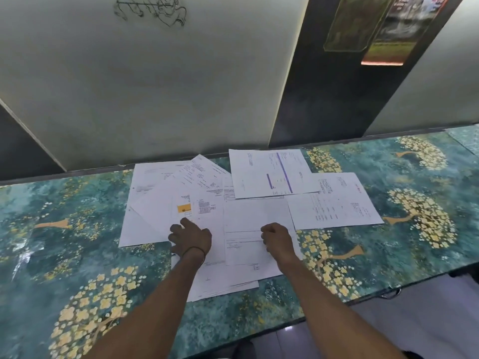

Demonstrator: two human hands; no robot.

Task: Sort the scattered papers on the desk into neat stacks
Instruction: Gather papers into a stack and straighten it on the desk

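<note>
Barely started, I'd say. The papers (153,203) are fanned over the middle of the desk (64,229), overlapping, with no stack yet. My left hand (190,238) presses spread fingers by the orange-marked sheet (184,208). My right hand (277,239) is curled on the middle sheet (248,216); can't tell if it's pinching. The purple-barred sheet (274,174) and the right sheet (334,203) are untouched. The wall (155,99) sits close behind.

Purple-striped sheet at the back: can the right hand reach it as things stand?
Probably yes. The purple-striped sheet lies on top of the pile, uncovered, straight beyond the right hand, with only flat papers between them.
</note>
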